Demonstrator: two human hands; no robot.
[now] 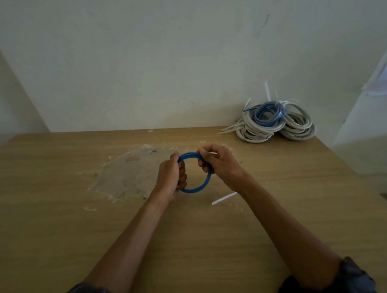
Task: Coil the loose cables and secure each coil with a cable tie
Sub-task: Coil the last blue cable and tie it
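Observation:
A blue cable coil (196, 188) is held upright over the middle of the wooden table (56, 222). My left hand (170, 177) grips the coil's left side with curled fingers. My right hand (218, 163) grips its upper right side, and the white tip of a cable tie (212, 153) pokes out past the fingers. Another white cable tie (224, 198) lies flat on the table just below my right wrist.
A pile of tied white and blue coils (275, 122) sits at the table's back right corner, with white tie ends sticking out. A rough pale patch (130, 172) marks the tabletop left of my hands. A wall stands behind the table.

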